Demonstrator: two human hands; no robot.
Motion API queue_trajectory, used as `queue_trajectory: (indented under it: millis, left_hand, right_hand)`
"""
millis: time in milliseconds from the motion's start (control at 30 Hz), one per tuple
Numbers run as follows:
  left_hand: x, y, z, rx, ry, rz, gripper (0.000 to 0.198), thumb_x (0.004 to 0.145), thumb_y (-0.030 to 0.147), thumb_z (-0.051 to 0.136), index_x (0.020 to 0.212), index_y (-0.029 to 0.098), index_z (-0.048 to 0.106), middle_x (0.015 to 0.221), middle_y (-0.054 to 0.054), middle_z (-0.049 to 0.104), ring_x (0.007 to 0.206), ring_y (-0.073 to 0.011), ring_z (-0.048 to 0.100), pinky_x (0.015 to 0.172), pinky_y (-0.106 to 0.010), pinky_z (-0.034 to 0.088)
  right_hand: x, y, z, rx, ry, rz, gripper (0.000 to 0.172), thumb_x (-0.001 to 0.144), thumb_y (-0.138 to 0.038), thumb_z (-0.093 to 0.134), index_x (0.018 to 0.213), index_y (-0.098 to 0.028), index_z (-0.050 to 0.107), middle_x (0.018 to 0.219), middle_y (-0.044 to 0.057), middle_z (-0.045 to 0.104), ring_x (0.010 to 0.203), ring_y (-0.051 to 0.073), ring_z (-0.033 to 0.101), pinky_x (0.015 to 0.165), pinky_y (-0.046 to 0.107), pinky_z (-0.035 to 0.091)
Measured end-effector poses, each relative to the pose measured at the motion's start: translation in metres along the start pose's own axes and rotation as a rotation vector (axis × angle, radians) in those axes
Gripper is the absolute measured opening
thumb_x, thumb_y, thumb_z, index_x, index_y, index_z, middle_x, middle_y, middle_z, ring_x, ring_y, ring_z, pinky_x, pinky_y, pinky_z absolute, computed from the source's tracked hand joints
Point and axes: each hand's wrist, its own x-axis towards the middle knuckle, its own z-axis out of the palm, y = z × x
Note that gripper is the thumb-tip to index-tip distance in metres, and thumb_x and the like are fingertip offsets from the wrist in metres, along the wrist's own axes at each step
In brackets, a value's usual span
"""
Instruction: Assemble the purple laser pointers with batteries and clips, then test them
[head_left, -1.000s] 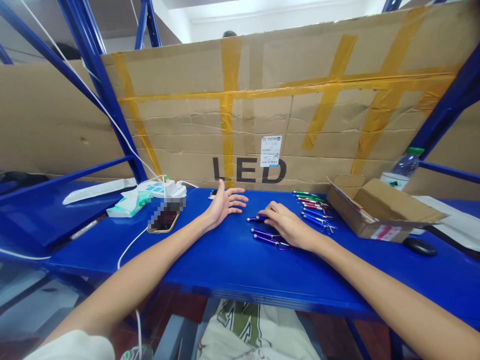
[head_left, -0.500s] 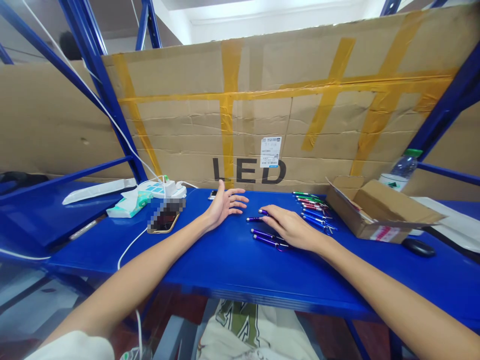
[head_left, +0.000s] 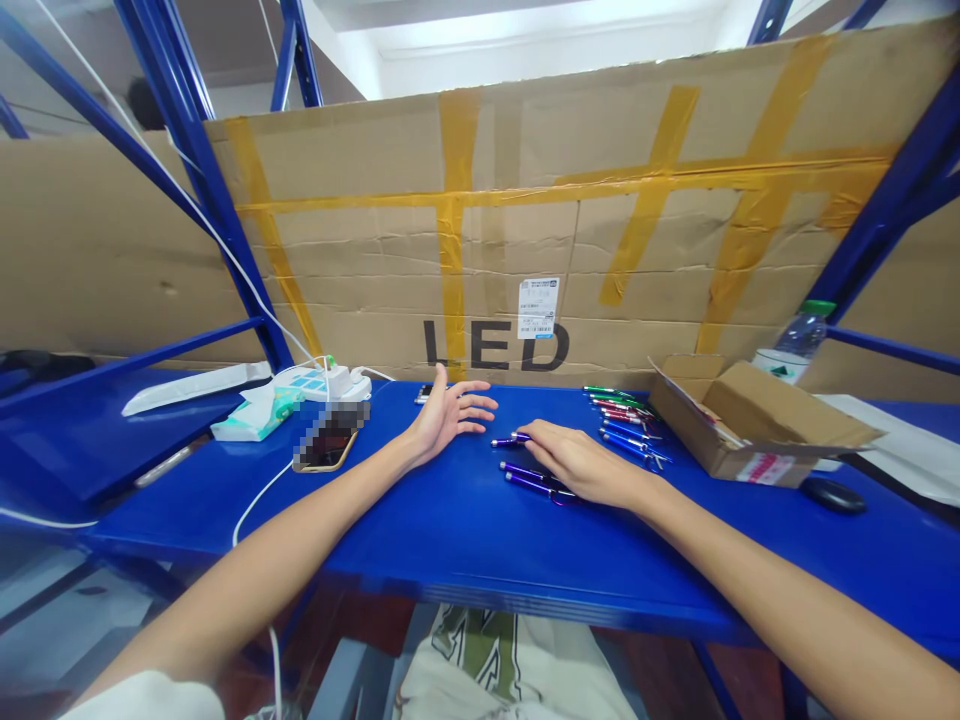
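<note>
My left hand (head_left: 450,412) rests on its edge on the blue table (head_left: 480,540), fingers spread and nothing in it. To its right, my right hand (head_left: 566,458) is palm down with its fingers closed on purple pens (head_left: 510,441), whose left ends stick out past the fingertips. Two more purple pens (head_left: 529,480) lie just in front of that hand, their right ends partly under it. Beyond the hand are rows of green pens (head_left: 607,392), red pens (head_left: 622,413) and blue pens (head_left: 630,444).
An open cardboard box (head_left: 757,425), a black mouse (head_left: 834,495) and a bottle (head_left: 802,340) are at the right. On the left are a phone (head_left: 330,445), a tissue pack (head_left: 259,413) and a power strip (head_left: 322,382). A large cardboard sheet (head_left: 360,270) stands behind.
My right hand has drawn the upper purple pen down beside the other one, so their ends now lie close together. My left hand has stayed in place.
</note>
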Motion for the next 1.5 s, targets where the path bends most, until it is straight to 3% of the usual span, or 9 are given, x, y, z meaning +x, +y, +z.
queue_trajectory:
  millis: [333,733,900,1100,1233,1367,1500]
  left_hand:
    - [-0.001,0.002,0.001,0.003,0.002,0.0,0.094,0.098,0.088,0.018,0.127,0.014,0.069,0.114,-0.019,0.076,0.096,-0.0259,0.074,0.078,-0.033,0.059]
    - [0.001,0.0,0.0,-0.005,0.012,-0.003,0.095,0.098,0.088,0.018,0.127,0.013,0.069,0.114,-0.021,0.076,0.097,-0.0277,0.074,0.077,-0.034,0.059]
    - [-0.001,0.002,0.001,-0.003,-0.006,0.003,0.096,0.098,0.089,0.018,0.128,0.013,0.068,0.114,-0.02,0.076,0.097,-0.0263,0.074,0.079,-0.033,0.059]
    - [-0.002,0.002,0.001,0.0,-0.004,0.001,0.096,0.097,0.089,0.018,0.127,0.013,0.068,0.113,-0.02,0.076,0.096,-0.0259,0.074,0.079,-0.033,0.059]
    - [-0.002,0.003,0.002,0.012,0.003,-0.005,0.096,0.097,0.089,0.018,0.128,0.013,0.068,0.115,-0.02,0.076,0.097,-0.0265,0.073,0.079,-0.033,0.059]
    - [-0.001,0.002,0.002,0.014,0.015,-0.005,0.097,0.097,0.089,0.017,0.128,0.013,0.068,0.115,-0.02,0.076,0.097,-0.0267,0.073,0.078,-0.033,0.059]
    - [0.0,0.0,0.0,0.021,0.011,-0.004,0.096,0.098,0.088,0.017,0.129,0.013,0.068,0.115,-0.02,0.076,0.097,-0.0266,0.073,0.078,-0.033,0.058]
  right_hand:
    - [-0.002,-0.011,-0.008,0.004,-0.04,0.014,0.035,0.114,-0.031,0.029,0.137,-0.022,0.055,0.124,0.015,0.068,0.109,0.029,0.069,0.094,0.049,0.058]
    - [-0.001,-0.009,-0.008,-0.025,-0.041,0.019,0.036,0.114,-0.03,0.03,0.139,-0.023,0.054,0.121,0.013,0.07,0.105,0.028,0.072,0.091,0.047,0.059]
    - [-0.001,-0.01,-0.009,-0.014,-0.055,0.035,0.036,0.115,-0.033,0.03,0.14,-0.022,0.054,0.127,0.014,0.069,0.111,0.029,0.071,0.096,0.048,0.057]
    - [-0.001,-0.003,-0.006,-0.034,-0.047,0.056,0.036,0.116,-0.041,0.032,0.132,-0.025,0.059,0.121,0.011,0.072,0.106,0.028,0.072,0.094,0.046,0.057]
    - [0.0,0.002,-0.006,-0.052,-0.038,0.02,0.035,0.115,-0.043,0.038,0.132,-0.023,0.062,0.124,0.012,0.071,0.113,0.03,0.07,0.099,0.047,0.055]
    - [0.002,0.004,-0.005,-0.067,0.006,-0.01,0.039,0.116,-0.039,0.034,0.123,-0.023,0.068,0.113,0.012,0.071,0.108,0.029,0.067,0.097,0.047,0.054]
    - [0.005,0.009,0.005,-0.133,0.039,-0.034,0.041,0.115,-0.03,0.033,0.144,-0.024,0.061,0.136,0.015,0.067,0.116,0.031,0.062,0.097,0.05,0.052]
